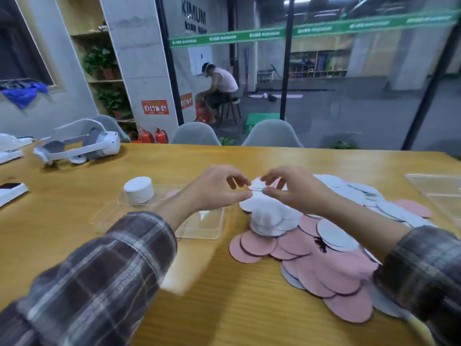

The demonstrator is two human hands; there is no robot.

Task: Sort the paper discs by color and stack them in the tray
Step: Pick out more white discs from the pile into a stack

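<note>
Head view: left hand point(214, 187) and right hand point(290, 188) together pinch white discs point(257, 184) between curled fingers.

Long plaid shirt sleeves point(99, 270), brown, grey and white.

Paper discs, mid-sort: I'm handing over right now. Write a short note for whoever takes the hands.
Left hand: fingers pinch the held white discs above the table.
Right hand: pinches the same discs from the other side.
Done: one white stack stands in the clear tray.
Left: the mixed pile of pink and white discs on the table, right of the tray, plus the held ones; a pinkish patch in the tray is too blurred to tell.
</note>
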